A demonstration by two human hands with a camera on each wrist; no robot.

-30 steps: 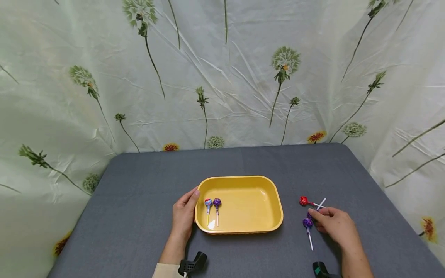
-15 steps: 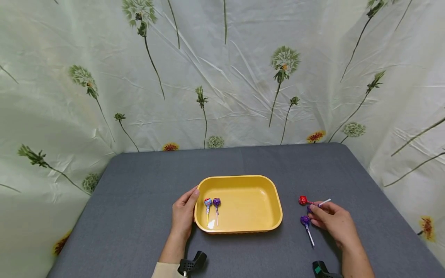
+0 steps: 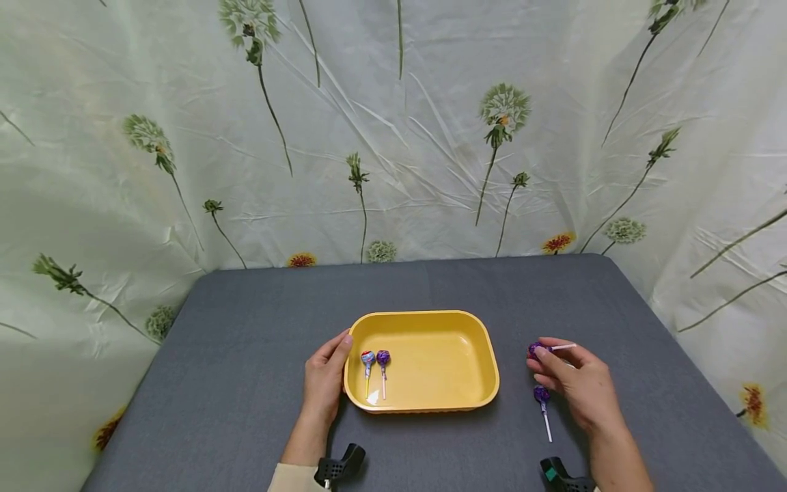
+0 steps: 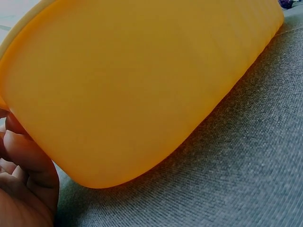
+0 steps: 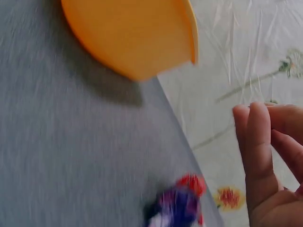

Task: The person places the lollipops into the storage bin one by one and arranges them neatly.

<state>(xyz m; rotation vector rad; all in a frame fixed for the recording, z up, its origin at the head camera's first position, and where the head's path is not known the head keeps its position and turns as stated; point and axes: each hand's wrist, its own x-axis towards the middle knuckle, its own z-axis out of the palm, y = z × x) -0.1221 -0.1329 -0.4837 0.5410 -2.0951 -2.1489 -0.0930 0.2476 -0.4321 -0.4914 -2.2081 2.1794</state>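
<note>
My left hand [image 3: 324, 376] grips the left rim of a yellow plastic tray [image 3: 443, 403], thumb on the rim; in the left wrist view curled fingers [image 4: 31, 161] meet the tray's wall. Inside the tray, at its left end, lie a blue-and-red lollipop [image 3: 367, 359] and a purple lollipop [image 3: 384, 359], side by side. To the right of the tray, my right hand [image 3: 581, 383] pinches another purple lollipop [image 3: 535, 349], its white stick pointing right. Below that hand, one more purple lollipop [image 3: 542, 395] lies on the table. A red lollipop [image 5: 193, 182] shows in the right wrist view, hidden in the head view.
A grey cloth covers the table [image 3: 258, 328]. Behind it and at both sides hangs a pale curtain [image 3: 424, 137] printed with dandelions. Black wrist devices [image 3: 341, 465] sit at both wrists.
My right hand has picked up the purple lollipop and moved slightly up and left, now covering the red one. The loose purple lollipop shifted a little. My left hand and the tray stayed put.
</note>
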